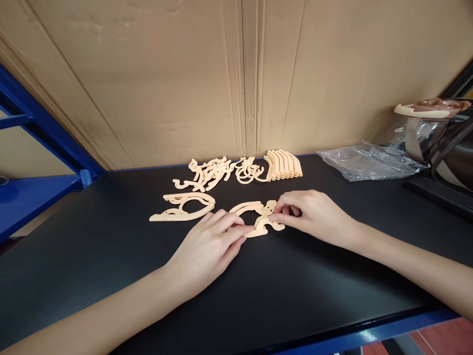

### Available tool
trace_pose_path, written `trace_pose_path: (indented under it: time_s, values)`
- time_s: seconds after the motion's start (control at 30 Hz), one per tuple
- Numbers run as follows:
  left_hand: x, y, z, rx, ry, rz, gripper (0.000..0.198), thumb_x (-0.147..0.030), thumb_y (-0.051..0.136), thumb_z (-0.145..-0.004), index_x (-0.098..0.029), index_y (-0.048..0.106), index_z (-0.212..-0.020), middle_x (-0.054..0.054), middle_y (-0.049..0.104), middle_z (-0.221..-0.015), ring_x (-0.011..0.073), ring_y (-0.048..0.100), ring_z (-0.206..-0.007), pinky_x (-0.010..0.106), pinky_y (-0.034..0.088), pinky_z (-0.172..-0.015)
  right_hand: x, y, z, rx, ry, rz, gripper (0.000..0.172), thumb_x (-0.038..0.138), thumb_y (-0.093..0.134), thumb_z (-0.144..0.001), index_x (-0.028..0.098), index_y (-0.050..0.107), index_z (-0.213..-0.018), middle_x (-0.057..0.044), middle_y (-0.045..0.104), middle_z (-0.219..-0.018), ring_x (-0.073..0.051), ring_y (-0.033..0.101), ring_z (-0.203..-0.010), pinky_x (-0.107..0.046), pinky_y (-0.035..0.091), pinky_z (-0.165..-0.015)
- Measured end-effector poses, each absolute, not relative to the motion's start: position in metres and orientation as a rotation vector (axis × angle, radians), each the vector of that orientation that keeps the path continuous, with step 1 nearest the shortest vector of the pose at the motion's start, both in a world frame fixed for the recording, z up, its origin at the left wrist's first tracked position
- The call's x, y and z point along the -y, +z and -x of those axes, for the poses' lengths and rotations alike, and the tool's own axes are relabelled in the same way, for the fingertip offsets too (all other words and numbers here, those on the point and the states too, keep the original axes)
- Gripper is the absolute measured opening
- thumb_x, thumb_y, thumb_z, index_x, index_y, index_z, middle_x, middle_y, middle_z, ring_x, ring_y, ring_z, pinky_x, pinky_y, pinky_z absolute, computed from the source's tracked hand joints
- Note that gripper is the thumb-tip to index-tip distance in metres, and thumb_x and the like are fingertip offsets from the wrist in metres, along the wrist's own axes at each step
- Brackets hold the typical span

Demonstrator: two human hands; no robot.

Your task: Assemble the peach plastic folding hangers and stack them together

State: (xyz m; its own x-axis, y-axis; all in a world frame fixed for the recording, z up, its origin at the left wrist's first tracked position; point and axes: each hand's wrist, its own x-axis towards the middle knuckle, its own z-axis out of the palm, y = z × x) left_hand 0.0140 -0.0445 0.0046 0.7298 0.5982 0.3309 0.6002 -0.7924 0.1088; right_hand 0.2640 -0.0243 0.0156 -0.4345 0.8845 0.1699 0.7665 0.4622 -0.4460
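On the black table lies a partly joined beige folding clothes hanger (246, 206) made of curved arms with a hooked piece. My left hand (212, 241) is closed on its near-left side, fingertips at the lower arm. Thumb and fingers of my right hand (314, 212) pinch the right end, beside the small round-holed piece; the exact contact is partly hidden by the fingers. Just left of it, a folded beige hanger (185, 215) rests flat, touched by neither hand.
Behind the hands are a loose pile of beige hanger parts (210, 172), several curved hooks (249, 171) and a neat row of hanger arms (284, 165). A clear plastic bag (369, 160) lies at the back right. Cardboard (166, 84) stands behind; a blue frame (44, 123) borders the left.
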Motion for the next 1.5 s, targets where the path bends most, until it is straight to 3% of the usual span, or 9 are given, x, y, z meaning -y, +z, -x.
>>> trace_pose_path:
  time_s: [0.13,0.3,0.5,0.67,0.93,1.13,1.3,1.5]
  values:
    - [0.045,0.003,-0.014,1.012,-0.618,2.928,0.027,-0.015,0.046,-0.095,-0.023,0.066,-0.111,0.002,0.063,-0.095,0.0163,0.052,-0.082,0.03,0.041,-0.075,0.009,0.03,-0.287,2.237,0.202,1.464,0.046,0.059,0.042,-0.092,0.021,0.067,-0.084,-0.003,0.067,-0.075,-0.016,0.056,-0.064,-0.028,0.037,-0.062]
    - [0.048,0.002,-0.013,1.005,-0.586,2.931,0.026,-0.018,0.046,-0.095,-0.025,0.065,-0.113,0.002,0.061,-0.096,0.0167,0.053,-0.083,0.031,0.041,-0.075,-0.011,0.039,-0.314,2.418,0.119,1.474,0.031,0.047,0.048,-0.091,0.022,0.066,-0.094,-0.002,0.068,-0.082,-0.017,0.059,-0.071,-0.029,0.04,-0.065]
    - [0.05,0.004,-0.014,1.034,-0.593,2.943,0.025,-0.022,0.047,-0.096,-0.022,0.06,-0.117,0.003,0.062,-0.1,0.0176,0.054,-0.088,0.033,0.043,-0.079,-0.009,0.032,-0.313,2.568,0.398,1.507,0.024,0.046,0.056,-0.084,0.023,0.056,-0.09,0.001,0.064,-0.075,-0.016,0.058,-0.066,-0.027,0.04,-0.059]
    - [0.048,0.005,-0.014,1.074,-0.663,2.914,0.022,-0.024,0.045,-0.096,-0.02,0.062,-0.11,0.004,0.063,-0.1,0.0188,0.054,-0.089,0.034,0.043,-0.08,-0.005,0.026,-0.311,2.529,0.599,1.475,0.006,0.026,0.052,-0.08,0.024,0.049,-0.085,0.004,0.059,-0.068,-0.013,0.053,-0.059,-0.025,0.039,-0.056]
    - [0.042,0.005,-0.011,1.198,-0.683,2.862,0.025,-0.025,0.04,-0.098,-0.021,0.063,-0.105,0.003,0.065,-0.097,0.0187,0.055,-0.089,0.035,0.044,-0.084,-0.009,0.03,-0.314,2.431,0.451,1.477,0.009,0.024,0.052,-0.075,0.024,0.051,-0.084,0.007,0.055,-0.061,-0.012,0.051,-0.055,-0.024,0.037,-0.056]
    - [0.043,0.006,-0.014,1.101,-0.612,2.878,0.016,-0.028,0.059,-0.091,-0.02,0.067,-0.102,0.003,0.065,-0.096,0.0199,0.056,-0.091,0.036,0.043,-0.086,-0.008,0.029,-0.314,2.453,0.376,1.488,0.008,0.025,0.052,-0.076,0.024,0.044,-0.077,0.006,0.055,-0.061,-0.014,0.054,-0.06,-0.024,0.036,-0.055]
    - [0.046,0.01,-0.016,1.056,-0.531,2.884,0.017,-0.02,0.049,-0.095,-0.02,0.063,-0.086,0.001,0.065,-0.094,0.0181,0.054,-0.087,0.034,0.041,-0.081,-0.007,0.026,-0.311,2.483,0.399,1.531,0.008,0.024,0.052,-0.075,0.024,0.044,-0.075,0.004,0.057,-0.062,-0.015,0.057,-0.061,-0.024,0.035,-0.054]
    - [0.051,0.01,-0.017,1.026,-0.431,2.859,0.018,-0.014,0.04,-0.095,-0.018,0.055,-0.086,0.002,0.061,-0.09,0.017,0.053,-0.078,0.032,0.04,-0.072,-0.005,0.025,-0.309,2.497,0.437,1.534,0.008,0.023,0.051,-0.076,0.024,0.043,-0.073,0.003,0.057,-0.063,-0.018,0.061,-0.069,-0.026,0.04,-0.059]
